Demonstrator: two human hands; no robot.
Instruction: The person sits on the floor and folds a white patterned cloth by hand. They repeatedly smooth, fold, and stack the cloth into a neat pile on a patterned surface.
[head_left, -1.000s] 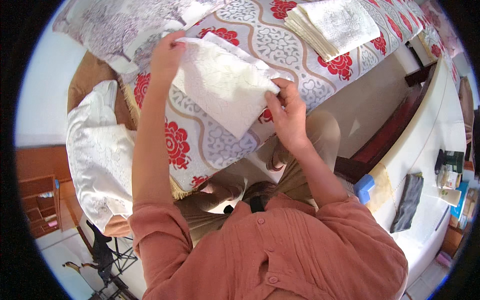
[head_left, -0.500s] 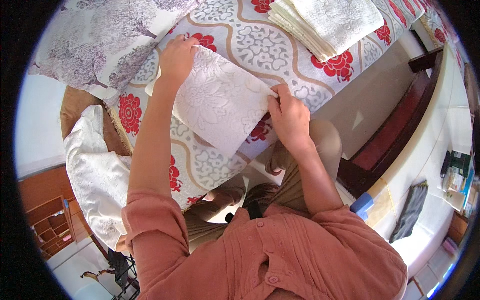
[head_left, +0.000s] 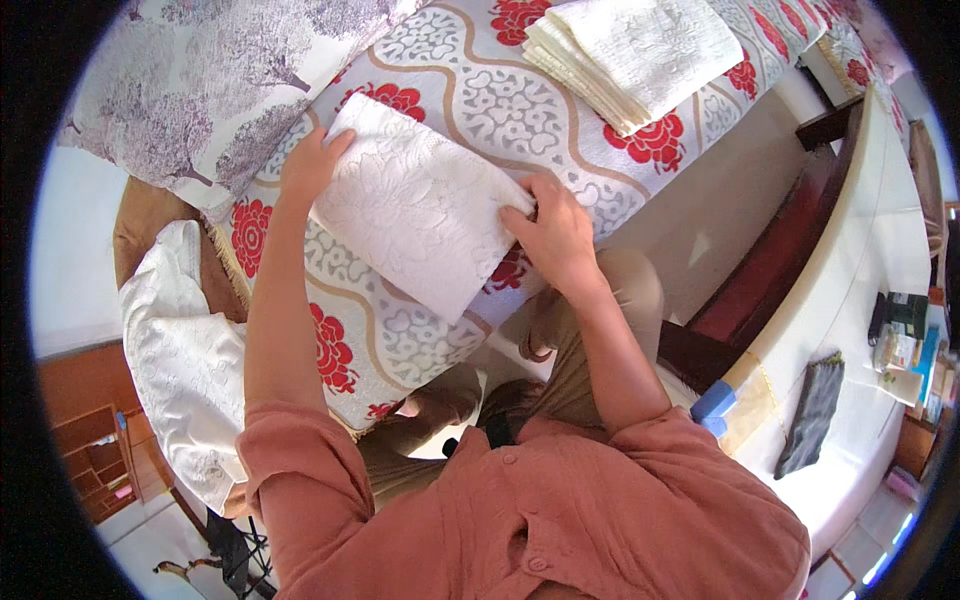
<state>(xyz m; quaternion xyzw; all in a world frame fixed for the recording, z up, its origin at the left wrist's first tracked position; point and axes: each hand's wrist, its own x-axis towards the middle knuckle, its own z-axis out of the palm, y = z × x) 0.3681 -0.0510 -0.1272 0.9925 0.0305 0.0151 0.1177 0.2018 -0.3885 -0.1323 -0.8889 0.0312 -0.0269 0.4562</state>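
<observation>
A folded white cloth (head_left: 415, 205) with a raised flower pattern lies flat across the patterned sofa cover (head_left: 520, 110) in front of me. My left hand (head_left: 312, 170) grips its left edge, the thumb against the cloth and the other fingers partly hidden. At the opposite edge, my right hand (head_left: 556, 228) pinches the corner, thumb on top and fingers curled round the far side. Farther back on the right sits a stack of similar folded white cloths (head_left: 640, 55), apart from both hands.
A cushion (head_left: 230, 90) printed with purple-grey trees is at the far left. Another white cloth (head_left: 185, 370) drapes over the sofa's brown arm. To the right stands a pale-topped table (head_left: 860, 250) with dark wood below, bearing a dark cloth (head_left: 812, 415) and blue objects (head_left: 713, 402).
The cloth now lies flatter and squarer, its far corner fully showing. My left hand has come down from the far corner to the left edge. My right hand still holds its corner.
</observation>
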